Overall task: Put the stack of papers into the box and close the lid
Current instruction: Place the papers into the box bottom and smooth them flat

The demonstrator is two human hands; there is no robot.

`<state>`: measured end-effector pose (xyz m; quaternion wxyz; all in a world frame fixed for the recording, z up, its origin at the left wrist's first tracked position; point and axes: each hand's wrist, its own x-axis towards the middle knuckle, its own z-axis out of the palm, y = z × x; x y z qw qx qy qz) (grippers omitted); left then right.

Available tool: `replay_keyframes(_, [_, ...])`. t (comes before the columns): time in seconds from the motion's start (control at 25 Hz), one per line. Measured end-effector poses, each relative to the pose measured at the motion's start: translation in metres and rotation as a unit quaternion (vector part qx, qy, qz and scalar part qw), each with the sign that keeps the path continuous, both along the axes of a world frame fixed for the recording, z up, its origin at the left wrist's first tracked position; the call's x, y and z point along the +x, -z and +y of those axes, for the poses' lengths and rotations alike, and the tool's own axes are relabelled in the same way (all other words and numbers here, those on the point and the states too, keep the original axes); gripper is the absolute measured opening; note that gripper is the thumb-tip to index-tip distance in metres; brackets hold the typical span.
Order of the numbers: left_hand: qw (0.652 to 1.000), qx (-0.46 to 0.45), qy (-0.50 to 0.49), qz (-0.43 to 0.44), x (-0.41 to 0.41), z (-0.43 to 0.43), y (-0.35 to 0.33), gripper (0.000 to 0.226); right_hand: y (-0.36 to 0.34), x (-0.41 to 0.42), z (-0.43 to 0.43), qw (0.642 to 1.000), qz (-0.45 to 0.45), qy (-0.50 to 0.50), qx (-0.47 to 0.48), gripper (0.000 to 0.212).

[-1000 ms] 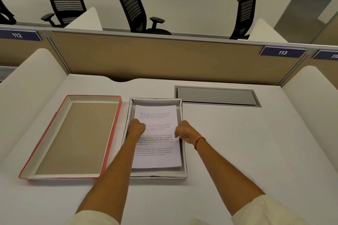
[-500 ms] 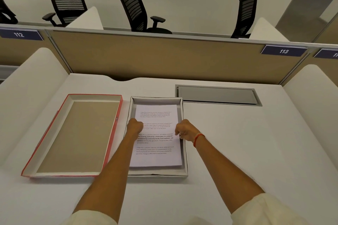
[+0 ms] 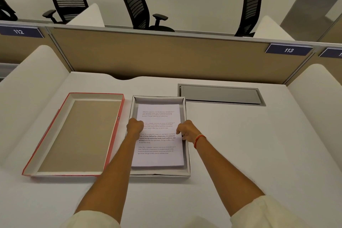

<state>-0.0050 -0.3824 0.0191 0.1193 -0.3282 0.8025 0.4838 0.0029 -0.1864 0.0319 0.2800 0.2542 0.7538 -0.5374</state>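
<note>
A stack of white printed papers (image 3: pixel 159 155) lies inside the shallow grey-white box (image 3: pixel 187 172) at the middle of the desk. My left hand (image 3: pixel 134 126) grips the stack's left edge, with fingers curled over it. My right hand (image 3: pixel 186 130), with a red band on its wrist, grips the stack's right edge beside the box wall. The red-edged lid (image 3: pixel 77 135) lies upside down on the desk, just left of the box and touching it.
A grey metal cable hatch (image 3: pixel 220 95) is set into the desk behind and right of the box. A tan partition (image 3: pixel 166 55) closes the back, with white side dividers on both sides. Black office chairs stand beyond the partition.
The papers have settled a little lower and farther into the box. Both hands have stayed on the stack's side edges and shifted slightly away from me.
</note>
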Motion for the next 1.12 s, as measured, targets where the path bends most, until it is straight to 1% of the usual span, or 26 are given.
replay_keyframes(0.08, [1.0,-0.002,0.0,0.003,0.0,0.001,-0.001,0.001,0.0,0.0,0.0,1.0,-0.003,0.003,-0.004,0.04])
replay_keyframes(0.24, [1.0,-0.01,-0.001,0.002,0.0,0.002,-0.003,0.003,-0.001,0.001,-0.002,1.0,-0.006,0.003,-0.009,0.029])
replay_keyframes(0.36, [1.0,-0.018,-0.001,-0.001,0.002,0.003,-0.005,0.003,0.001,0.001,-0.001,1.0,-0.003,-0.002,-0.01,0.032])
replay_keyframes(0.4, [1.0,-0.018,-0.002,-0.003,0.001,0.003,-0.005,0.006,0.0,0.001,-0.001,1.0,-0.002,-0.005,-0.009,0.034])
replay_keyframes(0.48, [1.0,-0.014,-0.007,-0.005,0.001,0.002,-0.004,0.019,0.0,0.001,-0.001,1.0,0.001,-0.01,-0.004,0.038])
replay_keyframes(0.52, [1.0,-0.011,-0.007,-0.009,0.002,0.002,-0.005,0.019,0.001,0.001,-0.001,1.0,0.002,-0.013,-0.001,0.039])
replay_keyframes(0.56, [1.0,-0.013,-0.007,-0.009,0.003,0.002,-0.005,0.014,0.001,0.002,-0.002,1.0,0.006,-0.014,0.003,0.038])
replay_keyframes(0.6, [1.0,-0.018,-0.004,-0.01,0.004,0.003,-0.007,0.008,0.001,0.002,-0.002,1.0,0.009,-0.017,0.009,0.037])
replay_keyframes(0.64, [1.0,-0.024,0.003,-0.012,0.006,0.002,-0.007,0.008,0.001,0.002,-0.003,1.0,0.013,-0.021,0.015,0.038])
replay_keyframes(0.76, [0.996,-0.068,0.059,-0.012,0.007,-0.001,-0.015,0.028,0.0,0.0,-0.005,0.998,0.032,-0.044,0.03,0.041])
replay_keyframes(0.84, [0.994,-0.081,0.073,0.002,0.009,-0.003,-0.029,0.026,-0.004,-0.005,-0.01,0.996,0.049,-0.053,0.051,0.039])
replay_keyframes(0.88, [0.995,-0.07,0.065,0.017,0.011,-0.003,-0.037,0.023,-0.007,-0.009,-0.012,0.994,0.061,-0.061,0.067,0.038])
replay_keyframes(0.92, [0.998,-0.029,0.038,0.029,0.015,-0.004,-0.043,0.02,-0.01,-0.014,-0.014,0.991,0.077,-0.069,0.082,0.037])
replay_keyframes(0.96, [0.999,0.032,0.002,0.039,0.021,-0.006,-0.048,0.018,-0.015,-0.02,-0.016,0.988,0.095,-0.078,0.097,0.037])
replay_keyframes(1.0, [0.993,0.106,-0.041,0.039,0.029,-0.008,-0.052,0.025,-0.021,-0.028,-0.018,0.984,0.113,-0.089,0.11,0.039])
replay_keyframes(1.04, [0.98,0.179,-0.08,0.03,0.039,-0.01,-0.056,0.032,-0.026,-0.037,-0.02,0.979,0.129,-0.102,0.12,0.04])
replay_keyframes(1.12, [0.942,0.307,-0.135,0.001,0.061,-0.011,-0.062,0.028,-0.035,-0.058,-0.022,0.968,0.169,-0.131,0.134,0.033])
